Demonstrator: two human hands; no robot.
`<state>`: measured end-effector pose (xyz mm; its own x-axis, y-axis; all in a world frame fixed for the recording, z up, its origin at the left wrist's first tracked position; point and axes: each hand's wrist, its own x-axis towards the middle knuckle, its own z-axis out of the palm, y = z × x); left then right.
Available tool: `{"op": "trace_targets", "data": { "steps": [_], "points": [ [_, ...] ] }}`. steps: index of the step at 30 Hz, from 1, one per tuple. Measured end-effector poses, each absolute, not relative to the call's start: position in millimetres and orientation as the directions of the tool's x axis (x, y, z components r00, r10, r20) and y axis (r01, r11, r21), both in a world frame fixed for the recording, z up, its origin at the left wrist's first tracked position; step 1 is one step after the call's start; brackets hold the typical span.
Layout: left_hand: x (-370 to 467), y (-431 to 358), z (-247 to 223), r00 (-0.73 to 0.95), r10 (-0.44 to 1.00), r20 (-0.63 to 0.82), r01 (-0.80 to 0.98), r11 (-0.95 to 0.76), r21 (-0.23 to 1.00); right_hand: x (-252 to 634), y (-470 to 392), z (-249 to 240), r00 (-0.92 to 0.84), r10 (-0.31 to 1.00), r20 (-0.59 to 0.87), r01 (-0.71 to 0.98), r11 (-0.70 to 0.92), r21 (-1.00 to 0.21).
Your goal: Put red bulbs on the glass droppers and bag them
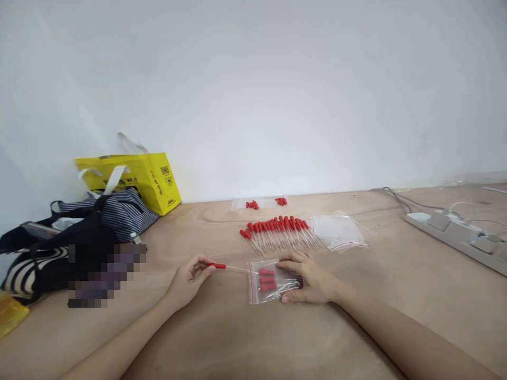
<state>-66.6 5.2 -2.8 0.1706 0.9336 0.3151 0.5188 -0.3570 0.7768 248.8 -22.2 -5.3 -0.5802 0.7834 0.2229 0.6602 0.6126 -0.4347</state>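
Note:
Between thumb and fingers, my left hand (195,277) pinches the red rubber bulb of a glass dropper (217,265). Its thin clear tube points right, and the tip reaches the mouth of a clear zip bag (255,295) with a red seal line. Inside that bag lie three red-bulbed droppers (267,280), side by side. My right hand (307,278) grips the bag's right end against the table, thumb on the near side and fingers on the far side. Beyond the bag, a row of several red-bulbed droppers (277,232) lies fanned out.
Flat zip bags (340,231) lie right of the dropper row. Near the wall are more bagged droppers (252,205). A white power strip (455,232) with cables stands at right. A yellow bag (158,179), a striped bag (122,211) and a black bag (91,232) crowd the left.

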Motion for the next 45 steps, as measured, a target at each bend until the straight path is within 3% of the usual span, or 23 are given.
{"op": "trace_targets", "data": {
  "steps": [5,10,18,22,28,36,45],
  "points": [
    [-43,-1,-1,0.248,0.926,0.283,0.499,-0.373,0.782,249,-21,-6,-0.586,0.781,0.215,0.657,0.613,-0.438],
    [-17,-4,0,0.303,0.907,0.293,0.568,-0.419,0.709,249,-20,-6,-0.587,0.778,0.225,0.659,0.620,-0.426],
    [16,0,-8,0.455,0.855,0.250,0.383,-0.441,0.812,248,-21,-7,-0.572,0.783,0.242,0.661,0.616,-0.429],
    [19,-4,1,0.524,0.824,0.213,0.423,-0.470,0.775,251,-21,-4,-0.560,0.791,0.247,0.674,0.608,-0.419],
    [21,0,-5,0.437,0.870,0.228,0.509,-0.448,0.735,258,-19,-3,-0.511,0.815,0.275,0.684,0.579,-0.444],
    [16,0,-4,0.549,0.782,0.296,0.558,-0.606,0.568,253,-15,-11,-0.388,0.828,0.405,0.709,0.549,-0.442],
    [13,-1,3,0.602,0.735,0.312,0.507,-0.654,0.562,254,-19,-4,-0.531,0.781,0.327,0.640,0.623,-0.449]
  ]
}}
